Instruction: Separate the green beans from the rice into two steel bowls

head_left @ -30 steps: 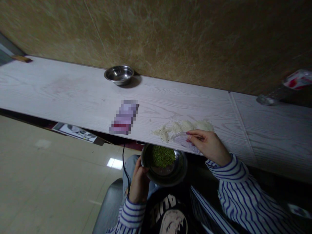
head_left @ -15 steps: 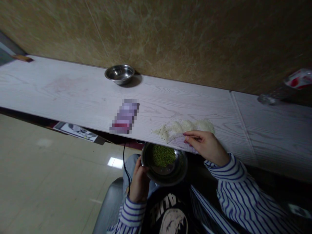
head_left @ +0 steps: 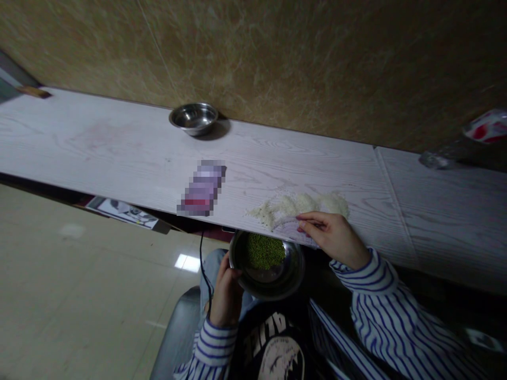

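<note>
Head view: a seated person's two hands at the front of a pale wood-grained counter (head_left: pixel 130 153). We see the left hand (head_left: pixel 227 295) clasping the near-left side of a steel bowl (head_left: pixel 291 258), thumb over the rim and fingers outside. The bowl sits just below the counter's front edge; whether the two touch, we cannot tell. Green beans (head_left: pixel 265 250) gather toward its far side, which we read as a tilt. The right hand (head_left: pixel 336 235) rests over the edge, thumb and forefinger appearing to pinch a clear plastic piece (head_left: pixel 291 228) that lies beside a spread of white grains (head_left: pixel 304 202). We note dark specks among the grains nearest the edge.

We judge three hazards. A careless push of the clear piece toward the edge could spill white grains among the beans or onto the floor (head_left: pixel 79 285). Because only one hand visibly supports the bowl, a slackened grasp or shifting leg could tip out the beans. Finally, a black cable (head_left: pixel 203 258) runs close to the left forearm, where we suspect it might snag.
</note>
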Tool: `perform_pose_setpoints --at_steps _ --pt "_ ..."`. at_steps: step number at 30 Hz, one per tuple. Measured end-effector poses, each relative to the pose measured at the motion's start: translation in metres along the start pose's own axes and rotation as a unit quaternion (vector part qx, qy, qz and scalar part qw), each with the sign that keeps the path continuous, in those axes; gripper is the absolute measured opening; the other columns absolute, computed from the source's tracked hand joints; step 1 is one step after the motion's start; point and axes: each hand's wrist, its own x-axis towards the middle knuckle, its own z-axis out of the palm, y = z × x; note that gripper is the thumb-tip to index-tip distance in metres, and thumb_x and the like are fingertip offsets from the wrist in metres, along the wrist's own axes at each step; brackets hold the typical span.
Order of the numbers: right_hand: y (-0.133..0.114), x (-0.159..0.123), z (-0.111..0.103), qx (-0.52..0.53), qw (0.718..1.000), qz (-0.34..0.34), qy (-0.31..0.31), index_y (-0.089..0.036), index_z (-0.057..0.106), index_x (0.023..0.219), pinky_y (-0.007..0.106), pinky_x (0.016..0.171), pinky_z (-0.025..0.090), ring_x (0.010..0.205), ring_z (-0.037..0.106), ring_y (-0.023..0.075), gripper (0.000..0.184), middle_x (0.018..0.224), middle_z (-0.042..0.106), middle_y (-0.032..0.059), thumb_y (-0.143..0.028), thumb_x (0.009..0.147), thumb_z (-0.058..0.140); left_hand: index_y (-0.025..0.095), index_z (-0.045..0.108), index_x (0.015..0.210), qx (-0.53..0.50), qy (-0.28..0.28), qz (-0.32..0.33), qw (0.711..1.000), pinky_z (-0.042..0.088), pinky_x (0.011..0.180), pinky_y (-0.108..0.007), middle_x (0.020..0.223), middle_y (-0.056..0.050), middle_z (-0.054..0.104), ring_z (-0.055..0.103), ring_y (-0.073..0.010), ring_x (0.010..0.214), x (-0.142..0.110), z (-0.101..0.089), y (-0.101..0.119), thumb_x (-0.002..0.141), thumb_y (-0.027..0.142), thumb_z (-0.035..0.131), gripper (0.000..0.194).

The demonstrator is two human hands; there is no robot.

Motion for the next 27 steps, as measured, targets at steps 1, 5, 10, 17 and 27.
perform_pose_setpoints --at_steps 1,5,10,17,27 --pt "-0.001 0.0 0.0 0.0 1.0 0.001 -0.002 -0.015 0.075 0.097 0.033 0.073 0.062 0.077 0.076 0.0221 0.022 0.083 0.079 0.0099 -0.024 0.084 0.06 0.025 0.067 0.115 0.0 -0.003 -0.001 1.0 0.048 0.095 -0.04 0.116 -0.004 0.07 0.06 -0.0276 0.113 0.0 0.0 0.0 0.071 0.021 0.061 0.045" --pt "-0.002 -0.002 0.001 -0.004 1.0 0.0 -0.009 -0.014 0.075 0.097 0.033 0.073 0.061 0.077 0.076 0.0219 0.023 0.082 0.079 0.0096 -0.024 0.084 0.059 0.025 0.067 0.115 0.006 -0.004 -0.001 1.0 0.048 0.094 -0.039 0.116 -0.004 0.07 0.06 -0.0278 0.114 0.001 -0.001 -0.001 0.071 0.021 0.062 0.044" --pt "0.001 -0.002 0.004 -0.001 1.0 -0.007 -0.012 -0.014 0.075 0.099 0.035 0.077 0.061 0.079 0.076 0.0217 0.024 0.087 0.079 0.0102 -0.025 0.085 0.06 0.024 0.067 0.114 0.005 -0.001 -0.005 1.0 0.047 0.093 -0.04 0.114 -0.004 0.07 0.06 -0.0287 0.113 0.0 0.0 0.001 0.07 0.022 0.062 0.044" --pt "0.007 0.002 0.011 0.002 1.0 -0.016 -0.001 -0.016 0.075 0.102 0.032 0.073 0.061 0.079 0.076 0.0209 0.024 0.085 0.079 0.0085 -0.026 0.086 0.06 0.026 0.067 0.115 0.008 0.003 -0.01 1.0 0.047 0.093 -0.04 0.115 -0.004 0.07 0.059 -0.0291 0.114 -0.001 0.003 0.002 0.07 0.022 0.062 0.046" --pt "0.003 0.007 0.004 0.004 1.0 -0.014 0.019 -0.014 0.076 0.101 0.033 0.076 0.061 0.079 0.076 0.022 0.025 0.084 0.078 0.0095 -0.026 0.084 0.061 0.028 0.064 0.121 0.009 -0.002 -0.01 1.0 0.051 0.088 -0.041 0.117 -0.004 0.068 0.06 -0.0299 0.111 0.0 -0.001 0.001 0.071 0.022 0.061 0.051"
